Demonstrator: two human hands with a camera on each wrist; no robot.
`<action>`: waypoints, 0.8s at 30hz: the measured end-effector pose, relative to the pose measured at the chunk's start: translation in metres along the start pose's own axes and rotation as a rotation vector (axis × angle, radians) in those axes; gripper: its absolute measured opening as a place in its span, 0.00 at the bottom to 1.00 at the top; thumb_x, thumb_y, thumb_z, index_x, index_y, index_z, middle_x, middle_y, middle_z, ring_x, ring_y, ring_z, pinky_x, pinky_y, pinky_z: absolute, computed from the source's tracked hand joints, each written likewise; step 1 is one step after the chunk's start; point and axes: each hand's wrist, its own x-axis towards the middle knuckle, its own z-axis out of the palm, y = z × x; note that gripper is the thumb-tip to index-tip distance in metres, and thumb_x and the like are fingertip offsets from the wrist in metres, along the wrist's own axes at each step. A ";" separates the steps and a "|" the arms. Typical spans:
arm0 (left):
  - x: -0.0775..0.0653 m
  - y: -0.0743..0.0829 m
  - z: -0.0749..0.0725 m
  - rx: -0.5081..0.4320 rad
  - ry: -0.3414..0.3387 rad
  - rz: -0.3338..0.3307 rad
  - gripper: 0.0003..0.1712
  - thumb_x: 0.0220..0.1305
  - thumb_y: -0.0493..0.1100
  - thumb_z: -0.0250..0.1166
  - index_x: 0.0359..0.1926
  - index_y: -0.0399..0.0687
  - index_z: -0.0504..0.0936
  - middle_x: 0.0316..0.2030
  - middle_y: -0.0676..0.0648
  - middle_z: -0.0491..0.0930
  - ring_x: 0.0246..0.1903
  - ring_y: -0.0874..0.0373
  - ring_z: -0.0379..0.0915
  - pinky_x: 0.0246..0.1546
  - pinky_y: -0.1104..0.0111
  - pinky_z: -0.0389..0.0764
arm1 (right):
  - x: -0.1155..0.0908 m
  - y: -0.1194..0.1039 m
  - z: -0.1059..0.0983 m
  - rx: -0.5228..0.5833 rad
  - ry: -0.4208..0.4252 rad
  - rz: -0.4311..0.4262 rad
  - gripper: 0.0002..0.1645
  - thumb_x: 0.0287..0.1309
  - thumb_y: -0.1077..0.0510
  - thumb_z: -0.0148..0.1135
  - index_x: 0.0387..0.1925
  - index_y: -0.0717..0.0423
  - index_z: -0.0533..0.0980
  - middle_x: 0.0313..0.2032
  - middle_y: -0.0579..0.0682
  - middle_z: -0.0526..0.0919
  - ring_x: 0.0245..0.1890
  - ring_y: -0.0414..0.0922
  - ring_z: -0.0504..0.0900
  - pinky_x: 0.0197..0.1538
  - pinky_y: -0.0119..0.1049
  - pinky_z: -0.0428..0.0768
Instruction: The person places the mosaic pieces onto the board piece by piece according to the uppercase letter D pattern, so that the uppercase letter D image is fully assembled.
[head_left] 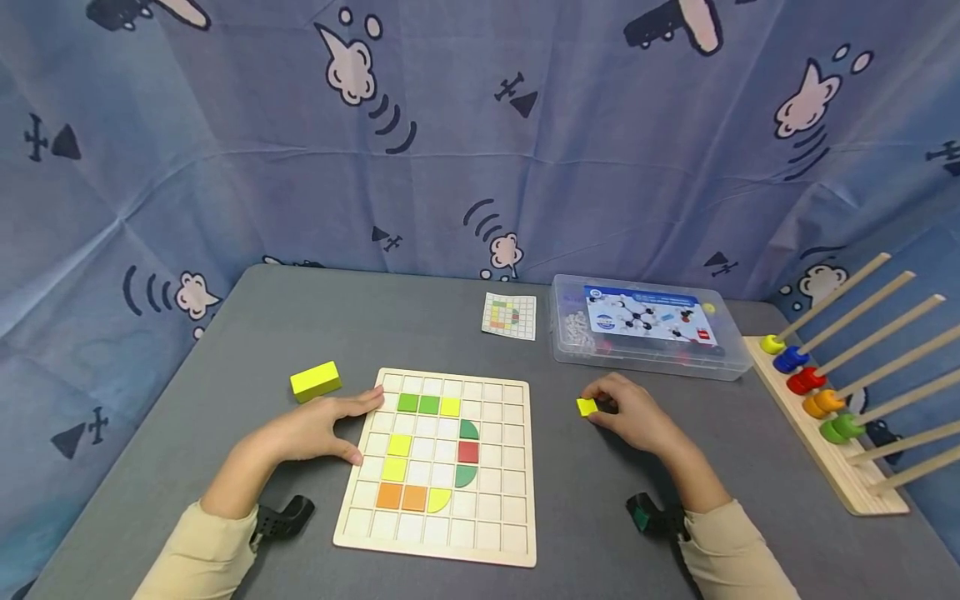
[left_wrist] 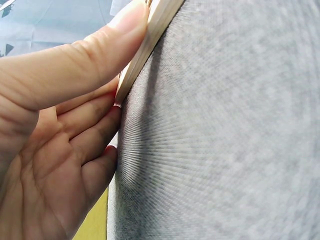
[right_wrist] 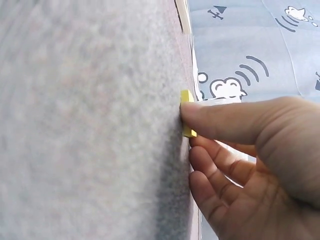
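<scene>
A wooden grid board [head_left: 435,533] lies in the middle of the table, with green, yellow, orange and red tiles in some of its squares. My left hand [head_left: 315,429] rests along the board's left edge, thumb and forefinger spread apart. In the left wrist view, the thumb [left_wrist: 100,57] touches the board's side [left_wrist: 145,55]. To the right of the board, my right hand [head_left: 633,421] pinches a small yellow square tile [head_left: 587,407] close over the table. The right wrist view shows that yellow tile [right_wrist: 186,96] between thumb and fingers.
A yellow block [head_left: 315,382] lies beyond my left hand. Farther back are a small pattern card [head_left: 510,317] and a clear plastic box [head_left: 652,358] with a blue label. A wooden peg rack [head_left: 862,492] with coloured beads stands at the right. A patterned curtain [head_left: 450,100] hangs behind the table.
</scene>
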 end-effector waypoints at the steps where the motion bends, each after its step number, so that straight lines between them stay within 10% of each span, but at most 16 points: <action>1: 0.000 0.000 0.000 -0.002 -0.001 0.001 0.52 0.46 0.57 0.72 0.70 0.46 0.61 0.72 0.48 0.55 0.70 0.46 0.52 0.62 0.51 0.64 | 0.000 0.000 0.000 -0.006 0.002 0.003 0.11 0.53 0.64 0.67 0.40 0.59 0.79 0.39 0.52 0.77 0.39 0.48 0.76 0.44 0.46 0.76; 13: -0.001 0.001 0.000 -0.005 0.000 -0.002 0.52 0.46 0.56 0.72 0.70 0.46 0.61 0.72 0.47 0.55 0.70 0.45 0.52 0.62 0.50 0.63 | 0.011 -0.022 0.005 -0.056 0.028 0.001 0.10 0.53 0.59 0.67 0.38 0.56 0.78 0.36 0.50 0.79 0.37 0.47 0.75 0.43 0.45 0.75; 24: 0.000 0.000 0.000 -0.004 -0.005 0.001 0.52 0.46 0.56 0.72 0.70 0.46 0.61 0.72 0.47 0.55 0.70 0.45 0.51 0.62 0.50 0.63 | 0.036 -0.095 0.023 -0.019 -0.016 -0.146 0.14 0.53 0.58 0.69 0.42 0.56 0.78 0.39 0.49 0.79 0.40 0.47 0.77 0.45 0.42 0.77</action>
